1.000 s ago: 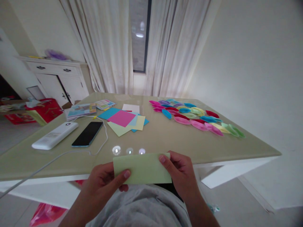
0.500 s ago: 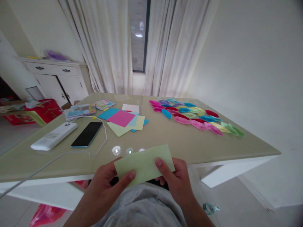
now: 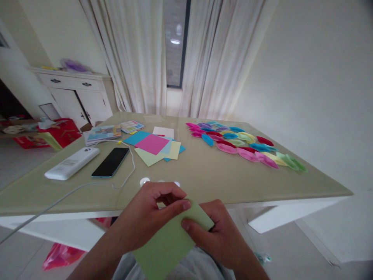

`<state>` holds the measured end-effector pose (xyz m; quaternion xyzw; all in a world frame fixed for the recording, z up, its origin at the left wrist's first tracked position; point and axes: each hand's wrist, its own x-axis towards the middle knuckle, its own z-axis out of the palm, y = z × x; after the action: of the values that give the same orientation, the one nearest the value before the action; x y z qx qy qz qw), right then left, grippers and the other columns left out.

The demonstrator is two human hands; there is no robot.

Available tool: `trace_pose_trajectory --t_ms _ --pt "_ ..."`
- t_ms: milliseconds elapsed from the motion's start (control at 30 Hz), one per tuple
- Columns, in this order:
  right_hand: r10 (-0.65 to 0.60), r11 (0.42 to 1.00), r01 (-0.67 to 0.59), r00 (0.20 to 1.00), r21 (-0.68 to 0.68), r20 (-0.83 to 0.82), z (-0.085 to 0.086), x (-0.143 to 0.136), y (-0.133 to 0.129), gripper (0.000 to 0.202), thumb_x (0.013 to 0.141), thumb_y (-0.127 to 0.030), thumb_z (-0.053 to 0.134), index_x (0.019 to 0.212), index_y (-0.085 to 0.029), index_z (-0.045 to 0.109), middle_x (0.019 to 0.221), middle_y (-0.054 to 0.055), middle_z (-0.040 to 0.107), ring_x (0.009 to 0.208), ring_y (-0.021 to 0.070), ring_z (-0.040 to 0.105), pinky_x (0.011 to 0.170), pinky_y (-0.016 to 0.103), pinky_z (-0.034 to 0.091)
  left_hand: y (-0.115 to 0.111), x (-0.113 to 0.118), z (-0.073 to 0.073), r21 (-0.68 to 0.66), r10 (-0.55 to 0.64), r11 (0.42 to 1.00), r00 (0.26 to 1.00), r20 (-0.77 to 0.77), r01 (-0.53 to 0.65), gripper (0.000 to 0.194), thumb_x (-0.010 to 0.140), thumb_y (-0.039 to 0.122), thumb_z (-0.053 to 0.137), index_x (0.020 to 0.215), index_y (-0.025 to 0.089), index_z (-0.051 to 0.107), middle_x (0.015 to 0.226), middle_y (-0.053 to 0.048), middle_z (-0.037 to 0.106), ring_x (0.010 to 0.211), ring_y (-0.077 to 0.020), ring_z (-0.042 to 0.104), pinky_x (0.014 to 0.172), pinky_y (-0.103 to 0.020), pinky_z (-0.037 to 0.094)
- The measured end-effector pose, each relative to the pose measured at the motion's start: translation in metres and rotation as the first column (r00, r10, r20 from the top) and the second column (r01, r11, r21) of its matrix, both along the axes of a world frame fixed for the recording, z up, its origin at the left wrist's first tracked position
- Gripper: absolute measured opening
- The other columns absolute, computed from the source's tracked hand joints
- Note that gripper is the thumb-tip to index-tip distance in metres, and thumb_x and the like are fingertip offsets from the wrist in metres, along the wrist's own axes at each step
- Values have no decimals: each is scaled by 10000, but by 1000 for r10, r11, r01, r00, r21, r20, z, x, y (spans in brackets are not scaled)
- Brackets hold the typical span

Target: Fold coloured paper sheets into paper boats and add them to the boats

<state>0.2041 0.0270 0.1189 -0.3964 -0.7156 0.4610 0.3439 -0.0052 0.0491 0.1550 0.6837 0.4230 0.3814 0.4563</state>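
Observation:
A light green sheet of paper is held in front of my lap, just off the table's near edge, tilted with one end pointing down. My left hand pinches its upper edge between thumb and fingers. My right hand grips the right side, thumb on top and fingers behind. Beyond my hands lies a pile of coloured paper sheets, with a magenta sheet on top. To the right, many leaf-shaped paper pieces in pink, blue, red, yellow and green lie in overlapping rows.
On the table, a black phone and a white power bank lie at left with a white cable. Booklets sit behind them. A white cabinet stands at back left; a plastic bottle is on the floor.
The green paper has turned from lying crosswise to slanting downward. My left hand has moved up and right to its upper edge, close to my right hand.

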Motion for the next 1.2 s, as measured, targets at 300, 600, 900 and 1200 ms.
trace_pose_trajectory --t_ms 300,600,900,1200 --pt "-51 997 54 998 62 -48 -1 1 -4 476 997 -432 679 626 -199 494 585 -55 394 539 95 344 498 250 252 -2 -2 -3 -65 -21 997 995 94 28 219 937 408 779 835 227 846 754 0 772 679 -126 620 579 -179 466" --pt "-96 992 100 994 80 -47 -7 3 -6 519 999 -546 675 633 -182 620 563 -35 446 522 107 378 485 255 277 -1 0 -8 -77 -27 996 988 152 39 202 943 405 785 847 240 850 766 4 779 676 -119 634 583 -170 479" --pt "-78 994 85 994 75 -82 -5 1 -6 515 1012 -537 674 646 -177 654 549 -34 479 504 100 387 474 250 270 -1 0 -8 -79 -18 996 985 171 32 210 937 403 793 820 236 846 754 0 780 660 -118 634 557 -167 466" --pt "-111 993 103 969 -51 -218 -12 -3 -2 547 946 -613 747 626 -186 633 550 -26 485 493 105 408 457 244 296 -2 0 -9 -64 11 998 985 170 0 226 936 399 787 795 228 830 737 1 773 652 -121 648 558 -167 480"
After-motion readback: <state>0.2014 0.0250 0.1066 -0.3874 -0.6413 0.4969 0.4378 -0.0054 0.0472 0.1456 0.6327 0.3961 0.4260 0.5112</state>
